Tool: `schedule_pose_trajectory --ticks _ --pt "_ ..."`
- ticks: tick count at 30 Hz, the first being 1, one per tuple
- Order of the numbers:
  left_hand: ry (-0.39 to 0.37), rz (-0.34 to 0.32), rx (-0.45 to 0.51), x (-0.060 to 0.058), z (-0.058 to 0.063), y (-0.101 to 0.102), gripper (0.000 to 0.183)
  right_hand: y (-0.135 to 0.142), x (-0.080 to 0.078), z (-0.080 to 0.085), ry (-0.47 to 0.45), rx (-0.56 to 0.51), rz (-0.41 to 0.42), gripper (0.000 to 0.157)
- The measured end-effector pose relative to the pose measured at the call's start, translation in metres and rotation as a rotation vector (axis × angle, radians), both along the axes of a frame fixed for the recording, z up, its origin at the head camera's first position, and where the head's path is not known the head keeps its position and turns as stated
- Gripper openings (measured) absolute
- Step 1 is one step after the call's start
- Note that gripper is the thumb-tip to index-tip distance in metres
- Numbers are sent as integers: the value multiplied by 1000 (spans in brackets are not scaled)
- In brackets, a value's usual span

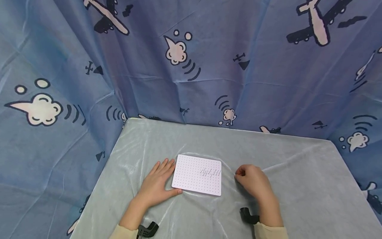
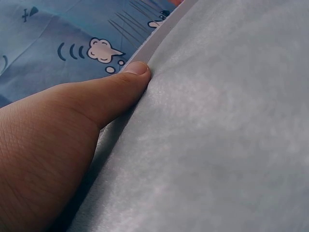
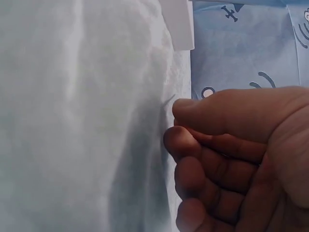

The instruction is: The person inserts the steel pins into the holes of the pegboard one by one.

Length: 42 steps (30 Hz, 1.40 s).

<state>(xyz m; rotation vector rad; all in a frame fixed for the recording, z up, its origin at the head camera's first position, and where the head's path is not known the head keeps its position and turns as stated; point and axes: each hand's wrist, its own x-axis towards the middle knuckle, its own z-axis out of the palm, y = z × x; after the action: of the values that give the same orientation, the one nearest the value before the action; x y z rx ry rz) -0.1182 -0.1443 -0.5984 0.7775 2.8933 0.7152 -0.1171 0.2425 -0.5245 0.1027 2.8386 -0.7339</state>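
A white board (image 1: pixel 191 179) with rows of small holes lies on the cloth, with several thin grey pins (image 1: pixel 210 173) standing at a slant in its right half. My left hand (image 1: pixel 158 186) is spread flat beside it, fingertips at the board's left edge. The left thumb touches the front edge, also seen in the left wrist view near the board's side (image 2: pixel 157 36). To the right of the board, apart from it, my right hand (image 1: pixel 253 181) pinches a thin pin (image 3: pixel 169 100) between thumb and forefinger; only its tip shows. The other right fingers are curled.
A pale grey cloth (image 1: pixel 298 179) covers the table. Blue curtains (image 1: pixel 209 93) printed with planes and clouds hang behind and at the sides. A black wrist camera (image 1: pixel 147 229) sits by the left sleeve, and another black camera (image 1: pixel 248 216) by the right.
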Motion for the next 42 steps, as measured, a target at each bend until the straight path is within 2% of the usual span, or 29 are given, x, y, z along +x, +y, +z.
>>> schedule_pose_trajectory --ticks 4,11,24,33,42 --pt "1 -1 -4 0 1 1 111 -2 0 -1 13 21 7 9" --pt "54 0 18 0 0 2 110 -7 0 -4 38 72 -6 13" --pt "9 5 -14 -1 -1 1 112 -16 1 -7 64 119 -24 14" --pt "-2 13 -24 0 -1 1 112 -13 1 -8 81 75 -25 10" --pt "-2 11 -24 0 -2 0 113 -16 0 -4 133 -63 -57 5"
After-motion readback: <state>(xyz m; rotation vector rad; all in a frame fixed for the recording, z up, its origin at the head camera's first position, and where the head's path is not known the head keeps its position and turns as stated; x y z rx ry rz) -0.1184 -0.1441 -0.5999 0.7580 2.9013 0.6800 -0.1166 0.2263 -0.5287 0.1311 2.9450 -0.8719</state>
